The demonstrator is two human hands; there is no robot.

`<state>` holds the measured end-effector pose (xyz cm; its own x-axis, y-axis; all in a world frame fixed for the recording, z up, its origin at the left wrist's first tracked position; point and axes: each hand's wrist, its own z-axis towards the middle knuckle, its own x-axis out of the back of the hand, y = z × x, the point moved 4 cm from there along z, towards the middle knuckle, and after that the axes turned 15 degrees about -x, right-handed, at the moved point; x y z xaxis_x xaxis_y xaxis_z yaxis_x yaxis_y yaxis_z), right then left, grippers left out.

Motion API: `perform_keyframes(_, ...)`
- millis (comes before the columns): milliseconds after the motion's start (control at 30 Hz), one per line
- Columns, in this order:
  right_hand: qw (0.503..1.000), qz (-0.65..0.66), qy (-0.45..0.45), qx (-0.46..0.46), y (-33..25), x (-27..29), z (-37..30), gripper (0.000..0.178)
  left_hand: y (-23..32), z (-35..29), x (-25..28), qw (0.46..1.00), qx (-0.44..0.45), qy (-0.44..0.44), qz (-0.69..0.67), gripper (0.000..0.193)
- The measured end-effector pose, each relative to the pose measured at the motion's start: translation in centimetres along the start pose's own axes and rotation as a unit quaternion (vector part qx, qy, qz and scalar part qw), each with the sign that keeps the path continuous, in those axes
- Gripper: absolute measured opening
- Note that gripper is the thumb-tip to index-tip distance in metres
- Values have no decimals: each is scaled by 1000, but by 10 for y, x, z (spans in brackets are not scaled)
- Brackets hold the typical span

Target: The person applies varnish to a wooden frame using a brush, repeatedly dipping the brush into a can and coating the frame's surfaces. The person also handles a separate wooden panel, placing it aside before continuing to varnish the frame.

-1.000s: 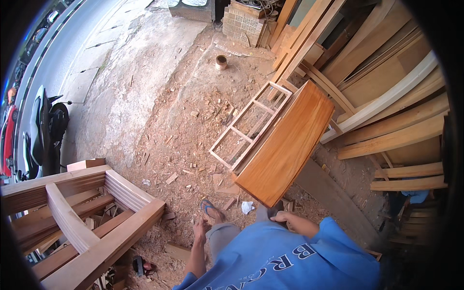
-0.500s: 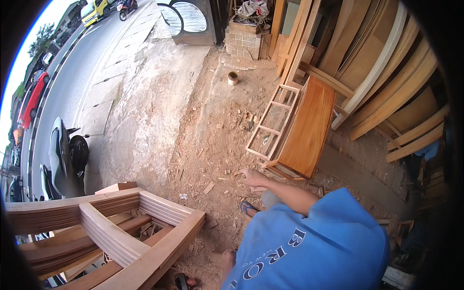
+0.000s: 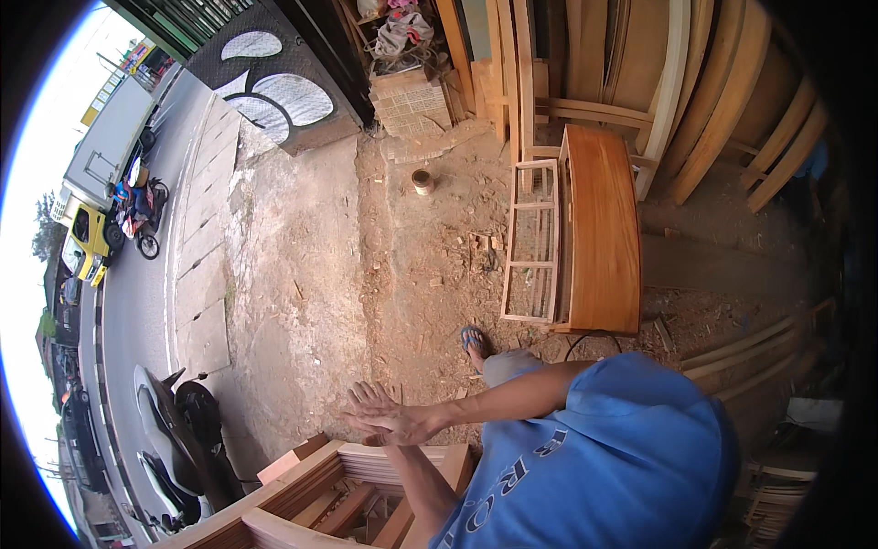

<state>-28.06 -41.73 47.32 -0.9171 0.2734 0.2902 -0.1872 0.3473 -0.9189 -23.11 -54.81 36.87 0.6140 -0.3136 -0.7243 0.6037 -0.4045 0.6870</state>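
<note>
My right hand (image 3: 413,425) and my left hand (image 3: 370,396) meet in front of my blue shirt. The right lies across the left, and both show stretched fingers. Nothing shows in either hand, though part of the left palm is covered. Just below them is a pale wooden frame (image 3: 366,453) with grooved edges and crosspieces, its near part cut off by the picture's lower edge. My left forearm passes in front of its right end.
A varnished brown wooden panel (image 3: 604,238) stands right of centre, beside a slatted wooden frame (image 3: 530,265). A small open can (image 3: 422,183) sits on the chip-strewn ground. A parked motorbike (image 3: 183,439) is at the left, by the road. Boards (image 3: 722,101) lean at the right.
The view has turned. My right hand, earlier reaching out near the slatted frame, has drawn in to my left hand, which has come into view. The wooden frame now sits lower in the picture.
</note>
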Motion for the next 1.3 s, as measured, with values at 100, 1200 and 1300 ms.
perform_keyframes(100, 999, 16, -15, 38, -28, 61, 46, 96, -11, 84, -49, 998, -26, -52, 22, 92)
perform_keyframes(1200, 475, 561, 627, -259, 391, 533, 131, 68, -544, 303, -481, 460, 362, -745, 319, 45)
perform_keyframes(1300, 604, 365, 574, -415, 487, 516, 134, 68, -660, 371, -444, 423, 47, -810, 404, 26)
